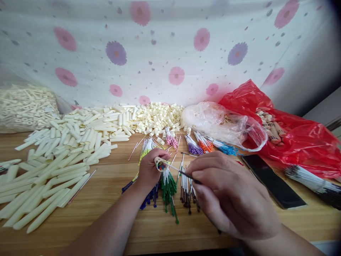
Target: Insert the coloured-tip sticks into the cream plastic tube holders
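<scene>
My left hand [148,171] is closed around a small cream plastic holder [160,164] whose round end shows coloured tips inside. My right hand [229,193] pinches a thin white refill with a dark tip [178,170] and its far end touches the holder's opening. Under both hands lie bundles of thin refills on the wooden table [112,199]: green-tipped ones [168,190], dark-tipped ones [186,188] and blue ones [149,197].
Several cream plastic barrels [53,170] spread over the left side. A heap of small cream ribbed parts [160,119] lies at the back, with purple, orange and blue refill bundles [205,144]. A clear bag [221,122], a red bag [290,131] and a black phone [271,181] sit right.
</scene>
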`<state>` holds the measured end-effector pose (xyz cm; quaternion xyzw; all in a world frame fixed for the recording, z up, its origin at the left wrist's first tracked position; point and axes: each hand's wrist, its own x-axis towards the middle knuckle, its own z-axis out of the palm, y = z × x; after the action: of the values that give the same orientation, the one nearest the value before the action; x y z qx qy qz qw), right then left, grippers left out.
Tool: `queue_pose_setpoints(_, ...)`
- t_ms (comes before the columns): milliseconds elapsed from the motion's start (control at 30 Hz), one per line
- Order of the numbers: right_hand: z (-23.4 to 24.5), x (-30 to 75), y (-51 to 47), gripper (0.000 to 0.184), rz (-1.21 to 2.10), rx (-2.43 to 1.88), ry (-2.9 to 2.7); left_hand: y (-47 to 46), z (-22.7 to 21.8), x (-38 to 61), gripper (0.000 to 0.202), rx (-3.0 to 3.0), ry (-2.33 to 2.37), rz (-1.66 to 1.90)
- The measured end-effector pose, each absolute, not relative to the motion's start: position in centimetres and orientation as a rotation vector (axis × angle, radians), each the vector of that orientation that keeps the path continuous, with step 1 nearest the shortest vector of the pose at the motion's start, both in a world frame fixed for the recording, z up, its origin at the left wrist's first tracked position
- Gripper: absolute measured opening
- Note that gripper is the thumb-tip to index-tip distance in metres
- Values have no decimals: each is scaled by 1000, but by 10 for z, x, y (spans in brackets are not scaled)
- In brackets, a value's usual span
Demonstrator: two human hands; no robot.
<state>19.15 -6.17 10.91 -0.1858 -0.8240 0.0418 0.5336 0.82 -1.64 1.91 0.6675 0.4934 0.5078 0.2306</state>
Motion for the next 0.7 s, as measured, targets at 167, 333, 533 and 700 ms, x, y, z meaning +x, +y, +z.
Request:
queue_pose_setpoints(167,94,180,-56,18,102,-460,-1904,-19,19,8,18,1903,1351,1379)
queue_pose_setpoints(333,80,176,-47,13,156,-490,-1900,-15,14,3,15,2061,1386,1428)
queue_pose_setpoints(533,69,182,-33,14,81,-651,-1926,-12,10,-2,62,2191,1296,1393)
queue_pose_setpoints(700,65,186,-30,18,-3,-702,-1933,-14,11,-2,57,2199,1258,1368)
